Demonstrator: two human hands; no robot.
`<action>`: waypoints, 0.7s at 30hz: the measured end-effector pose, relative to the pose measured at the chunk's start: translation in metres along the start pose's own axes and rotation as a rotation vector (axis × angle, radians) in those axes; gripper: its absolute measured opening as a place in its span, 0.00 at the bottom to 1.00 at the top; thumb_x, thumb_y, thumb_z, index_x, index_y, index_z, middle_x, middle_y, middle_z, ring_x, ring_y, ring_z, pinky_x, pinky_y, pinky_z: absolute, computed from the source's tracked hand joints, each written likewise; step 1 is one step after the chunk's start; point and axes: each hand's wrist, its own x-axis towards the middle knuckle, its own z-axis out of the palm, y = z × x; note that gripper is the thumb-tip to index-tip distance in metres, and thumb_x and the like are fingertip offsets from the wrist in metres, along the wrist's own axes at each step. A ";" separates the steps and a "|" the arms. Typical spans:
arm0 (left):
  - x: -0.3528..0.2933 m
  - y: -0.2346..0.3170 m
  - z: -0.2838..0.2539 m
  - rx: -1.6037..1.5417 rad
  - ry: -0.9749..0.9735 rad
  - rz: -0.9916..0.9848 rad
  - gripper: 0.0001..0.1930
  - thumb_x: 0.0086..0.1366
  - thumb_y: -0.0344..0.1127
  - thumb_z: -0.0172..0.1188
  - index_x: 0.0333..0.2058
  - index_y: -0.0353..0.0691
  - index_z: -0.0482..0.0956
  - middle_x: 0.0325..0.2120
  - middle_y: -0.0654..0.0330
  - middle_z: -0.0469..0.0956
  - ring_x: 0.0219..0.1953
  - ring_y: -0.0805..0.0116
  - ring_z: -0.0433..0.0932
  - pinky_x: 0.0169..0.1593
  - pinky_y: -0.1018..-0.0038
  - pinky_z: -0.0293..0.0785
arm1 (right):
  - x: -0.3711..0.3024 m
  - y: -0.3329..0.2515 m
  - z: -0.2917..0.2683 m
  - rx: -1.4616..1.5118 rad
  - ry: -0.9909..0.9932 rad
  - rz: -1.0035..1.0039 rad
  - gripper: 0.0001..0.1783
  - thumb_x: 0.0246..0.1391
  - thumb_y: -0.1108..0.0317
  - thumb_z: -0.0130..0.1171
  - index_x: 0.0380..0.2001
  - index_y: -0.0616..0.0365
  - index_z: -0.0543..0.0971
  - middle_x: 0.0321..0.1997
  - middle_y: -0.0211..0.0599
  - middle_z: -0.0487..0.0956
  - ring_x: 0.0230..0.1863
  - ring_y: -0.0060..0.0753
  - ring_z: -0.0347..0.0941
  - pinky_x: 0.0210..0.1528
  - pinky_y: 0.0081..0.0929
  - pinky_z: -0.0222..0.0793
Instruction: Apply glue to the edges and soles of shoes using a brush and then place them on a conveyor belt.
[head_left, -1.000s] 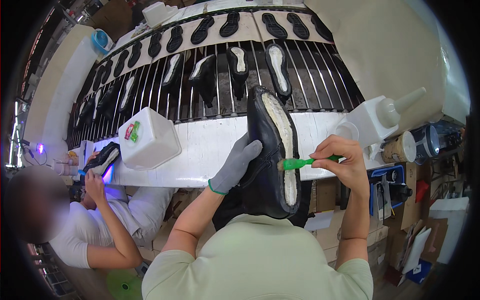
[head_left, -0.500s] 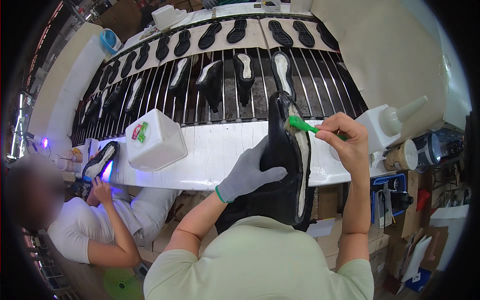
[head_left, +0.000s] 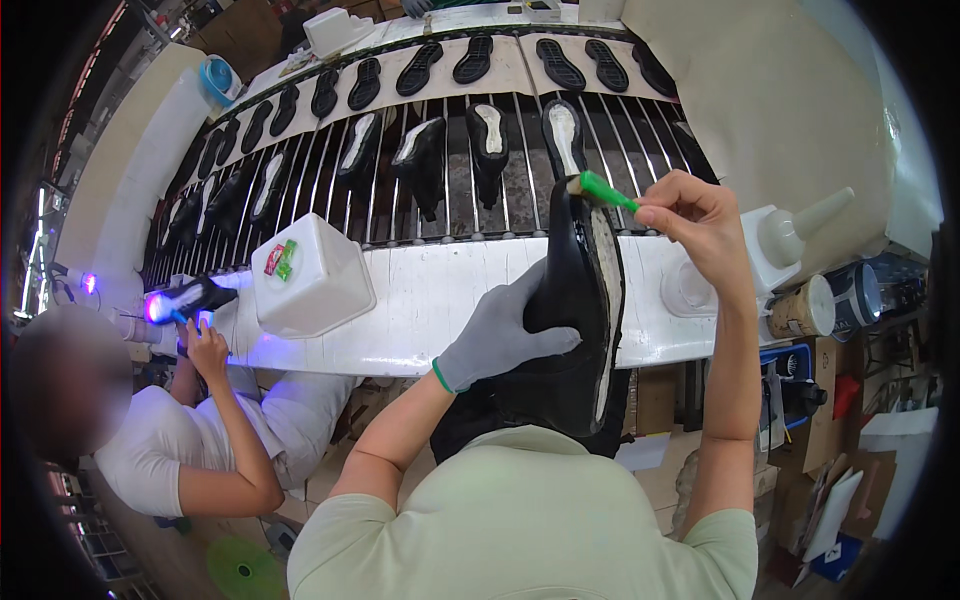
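Green brush (head_left: 607,190) at far tip of black boot (head_left: 568,270)

Clamps boot in fingers of gloved left hand (head_left: 505,335) at near edge of white table (head_left: 405,330), with pale underside (head_left: 603,262) to the right; pinches brush handle between thumb and fingers of right hand (head_left: 697,215).

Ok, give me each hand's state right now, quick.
Left hand: gloved, holding the black boot, thumb pressed on its side.
Right hand: bare, closed on the green brush, pinched by its handle.
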 end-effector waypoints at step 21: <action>0.007 -0.014 -0.012 -0.385 0.076 -0.017 0.29 0.61 0.51 0.58 0.51 0.31 0.69 0.38 0.62 0.75 0.38 0.76 0.71 0.46 0.77 0.68 | -0.033 0.002 -0.006 -0.084 -0.621 0.054 0.07 0.41 0.74 0.71 0.22 0.63 0.81 0.25 0.31 0.80 0.28 0.22 0.74 0.31 0.19 0.65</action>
